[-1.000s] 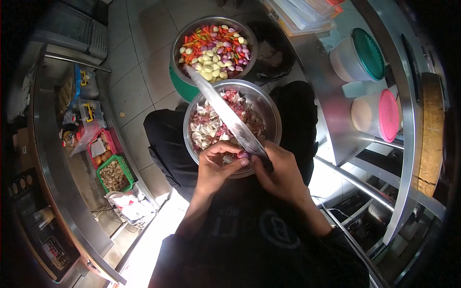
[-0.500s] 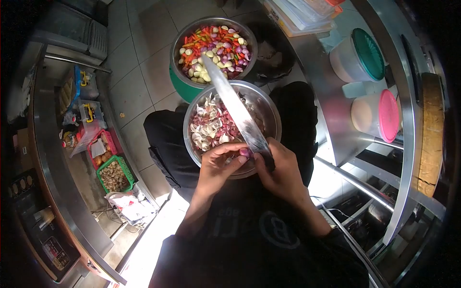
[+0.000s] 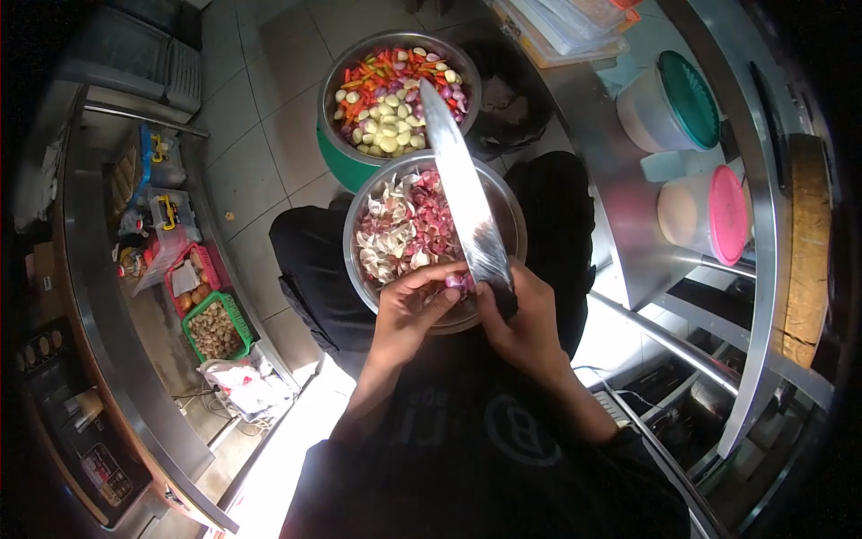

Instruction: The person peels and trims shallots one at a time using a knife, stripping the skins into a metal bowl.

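Observation:
My left hand (image 3: pixel 406 310) pinches a small purple shallot (image 3: pixel 460 282) over the near edge of a steel bowl (image 3: pixel 514 211) on my lap. My right hand (image 3: pixel 528 314) is closed on the dark handle of a large knife (image 3: pixel 465 193), its thumb close to the shallot. The blade points up and away, across both bowls. Inside the lap bowl lie garlic skins (image 3: pixel 384 247) and reddish shallot skins (image 3: pixel 431 220). Just beyond, a second steel bowl (image 3: pixel 334 83) holds peeled garlic (image 3: pixel 388 128), shallots and red and orange chillies (image 3: pixel 370 74).
A green stool or tub (image 3: pixel 341 166) is under the far bowl. On the left shelf stand a green basket (image 3: pixel 244 323) and a pink basket (image 3: pixel 212 269). To the right are tubs with green (image 3: pixel 689 101) and pink (image 3: pixel 727 216) lids, beside metal shelf rails (image 3: pixel 673 346).
The knife's blade has swung from left to right, its tip now over the right part of the far bowl. The shallot has turned slightly between my left fingers.

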`<action>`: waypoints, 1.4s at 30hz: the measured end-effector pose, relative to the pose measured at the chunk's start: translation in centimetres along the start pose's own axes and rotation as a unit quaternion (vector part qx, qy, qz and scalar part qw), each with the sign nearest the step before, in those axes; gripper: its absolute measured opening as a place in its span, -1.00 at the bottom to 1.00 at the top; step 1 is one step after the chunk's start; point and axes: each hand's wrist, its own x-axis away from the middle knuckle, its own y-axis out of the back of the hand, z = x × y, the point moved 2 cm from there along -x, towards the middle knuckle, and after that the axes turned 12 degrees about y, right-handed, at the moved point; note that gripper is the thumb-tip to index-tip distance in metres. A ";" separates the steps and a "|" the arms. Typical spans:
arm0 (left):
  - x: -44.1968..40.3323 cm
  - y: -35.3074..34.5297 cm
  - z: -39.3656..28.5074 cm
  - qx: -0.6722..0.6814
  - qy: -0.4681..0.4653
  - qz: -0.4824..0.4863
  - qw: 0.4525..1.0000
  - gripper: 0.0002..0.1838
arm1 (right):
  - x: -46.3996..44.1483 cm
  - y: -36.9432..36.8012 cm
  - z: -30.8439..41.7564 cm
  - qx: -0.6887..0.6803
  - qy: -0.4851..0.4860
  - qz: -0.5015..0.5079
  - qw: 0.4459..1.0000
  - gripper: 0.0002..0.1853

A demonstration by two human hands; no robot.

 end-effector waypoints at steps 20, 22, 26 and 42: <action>-0.1 -0.2 0.5 -0.074 -0.074 -0.052 0.993 -0.65 | 0.6 0.1 -1.5 -0.064 -0.092 -0.065 0.992 -0.81; -0.2 -0.1 0.4 -0.058 -0.050 -0.030 0.997 -0.67 | 0.6 0.3 -1.4 -0.075 -0.113 -0.083 0.987 -0.82; -0.2 0.1 0.3 -0.010 0.001 -0.026 1.000 -0.70 | 0.4 0.6 -1.6 -0.027 -0.086 -0.074 0.993 -0.79; -0.1 0.4 0.3 -0.078 -0.018 -0.070 0.994 -0.73 | 0.0 0.2 -2.1 -0.023 -0.084 -0.027 0.996 -0.73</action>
